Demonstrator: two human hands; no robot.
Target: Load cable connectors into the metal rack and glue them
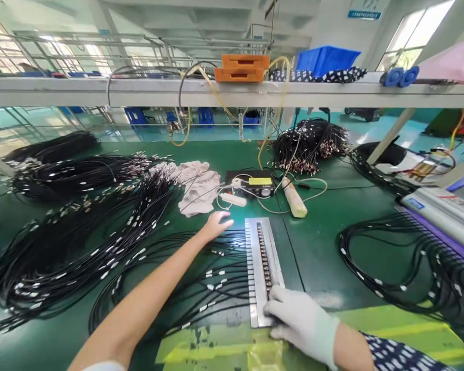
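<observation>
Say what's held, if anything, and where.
Right hand touches the metal plate at its near right edge; grip can't be told. Left hand holds nothing visible.

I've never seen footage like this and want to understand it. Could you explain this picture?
There is no machine arm here: these are a person's own two hands, seen by a camera worn on the head, looking forward and down. The bare left hand hovers beyond the far end of some cables, with nothing visible in its fingers. The gloved right hand touches the near end of a slotted metal strip; whether it grips or only presses is unclear. Black cables run into the strip's left edge. On the green table also lie cable bundles, a crumpled cloth and a black box. A shelf crosses behind.
</observation>
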